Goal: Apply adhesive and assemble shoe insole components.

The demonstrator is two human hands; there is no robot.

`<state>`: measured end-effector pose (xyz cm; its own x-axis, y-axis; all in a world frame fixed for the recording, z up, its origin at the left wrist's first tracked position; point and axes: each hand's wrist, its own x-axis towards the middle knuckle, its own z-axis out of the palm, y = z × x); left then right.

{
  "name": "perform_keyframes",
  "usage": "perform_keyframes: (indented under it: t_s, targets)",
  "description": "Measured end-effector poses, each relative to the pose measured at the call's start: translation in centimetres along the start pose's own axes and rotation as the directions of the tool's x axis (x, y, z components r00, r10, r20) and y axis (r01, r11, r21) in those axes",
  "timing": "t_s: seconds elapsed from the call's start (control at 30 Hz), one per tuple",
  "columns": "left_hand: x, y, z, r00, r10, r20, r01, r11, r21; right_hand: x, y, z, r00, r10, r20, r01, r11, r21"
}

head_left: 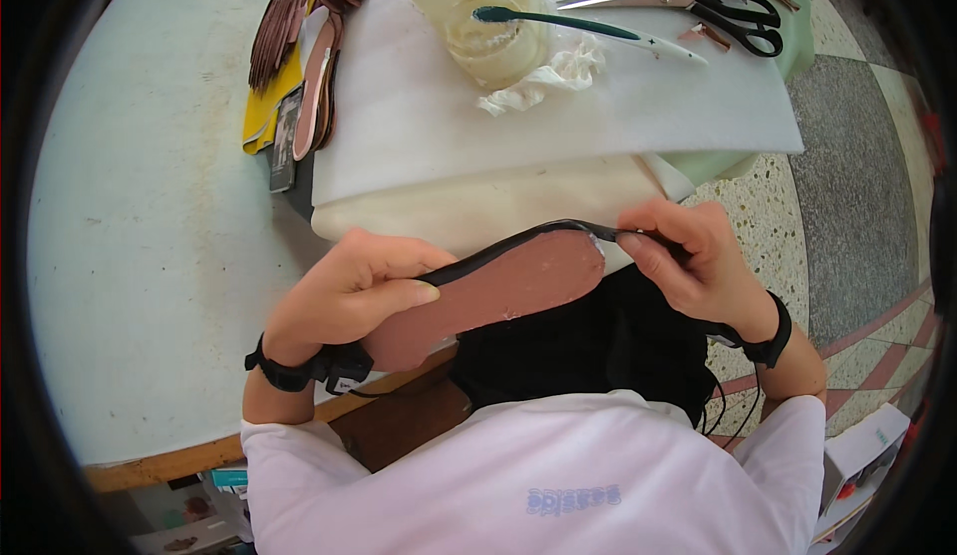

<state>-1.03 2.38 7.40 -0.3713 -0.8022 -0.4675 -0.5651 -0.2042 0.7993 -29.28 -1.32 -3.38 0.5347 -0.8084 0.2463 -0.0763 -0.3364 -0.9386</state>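
A reddish-brown shoe insole (pixel 508 281) is held up in front of my body, slightly tilted, its rounded end toward the right. Along its far edge runs a thin black strip (pixel 495 249), following the curve. My left hand (pixel 344 286) grips the insole's left part, thumb on top by the strip and fingers partly hidden. At the right end, my right hand (pixel 698 256) pinches the strip between thumb and fingers, beside the insole's tip. A whitish smear shows on that tip.
On the white sheet (pixel 419 127) stand a jar of cloudy liquid (pixel 495 52), a green-and-white toothbrush (pixel 598 27) across it, crumpled tissue (pixel 548 79) and black-handled scissors (pixel 738 12). Insole pieces (pixel 317 87) are stacked left, by a yellow item (pixel 267 107). A cream roll (pixel 478 199) edges the sheet.
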Motion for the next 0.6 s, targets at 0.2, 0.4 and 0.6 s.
perform_keyframes:
  t_s: [0.2, 0.4, 0.6]
  targets:
    - [0.1, -2.0, 0.4, 0.998, -0.069, -0.011, 0.068, 0.994, -0.086, 0.2, 0.5, 0.6, 0.97, -0.21, -0.12, 0.186, 0.964, -0.188]
    - [0.3, -2.6, 1.4, 0.998, -0.029, -0.051, 0.019, 0.983, -0.18, 0.5, 1.4, 1.4, 0.906, -0.386, -0.174, 0.32, 0.894, -0.315]
    - [0.4, -4.2, 1.5, 0.998, -0.05, -0.038, 0.04, 0.974, -0.224, 0.4, 1.4, 1.4, 0.899, -0.415, -0.138, 0.337, 0.86, -0.384]
